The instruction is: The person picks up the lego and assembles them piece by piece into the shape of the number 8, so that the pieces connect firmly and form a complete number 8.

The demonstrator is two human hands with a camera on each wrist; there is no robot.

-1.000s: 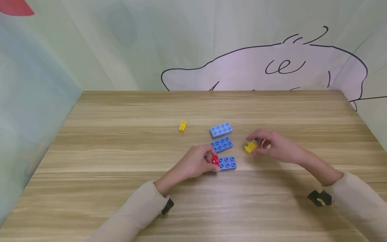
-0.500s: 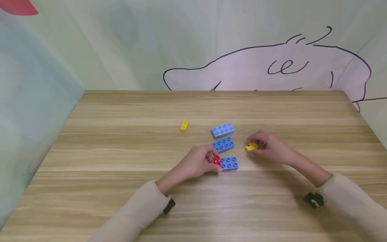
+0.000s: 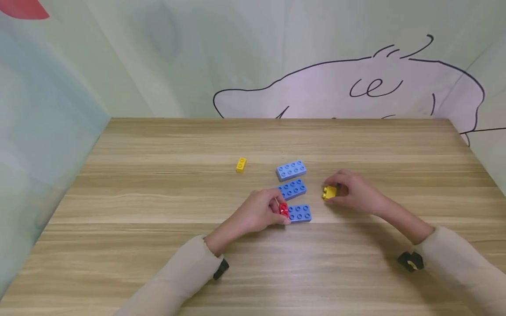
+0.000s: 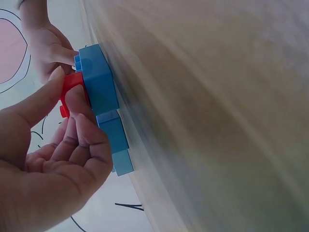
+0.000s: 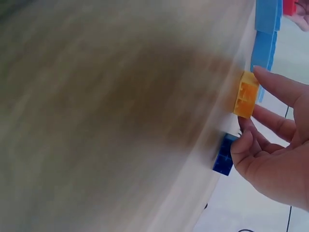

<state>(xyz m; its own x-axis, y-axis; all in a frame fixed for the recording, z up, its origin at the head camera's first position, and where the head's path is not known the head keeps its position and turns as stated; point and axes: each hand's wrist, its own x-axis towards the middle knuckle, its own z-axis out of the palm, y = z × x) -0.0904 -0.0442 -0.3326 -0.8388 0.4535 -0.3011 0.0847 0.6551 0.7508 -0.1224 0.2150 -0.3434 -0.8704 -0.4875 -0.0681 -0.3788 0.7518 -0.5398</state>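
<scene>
My left hand [image 3: 278, 209] pinches a small red brick [image 3: 283, 210] between thumb and forefinger, held against the left end of the nearest light blue brick [image 3: 299, 213]. The left wrist view shows that red brick [image 4: 69, 88] pressed to the blue brick [image 4: 96, 79]. My right hand [image 3: 331, 189] grips a yellow brick [image 3: 328, 193] at the table surface, right of the blue bricks. In the right wrist view the yellow brick [image 5: 245, 95] lies on its side with its hollow underside showing, and a dark blue brick [image 5: 224, 155] sits under the curled fingers [image 5: 246, 145].
Two more light blue bricks [image 3: 291, 170] [image 3: 292, 188] lie in a row behind the nearest one. A small yellow brick [image 3: 240, 164] sits alone to the left. The wooden table [image 3: 158, 254] ends at walls on the left, back and right.
My right hand has turned the yellow brick and shifted it slightly. The left hand still holds the red brick in the same place.
</scene>
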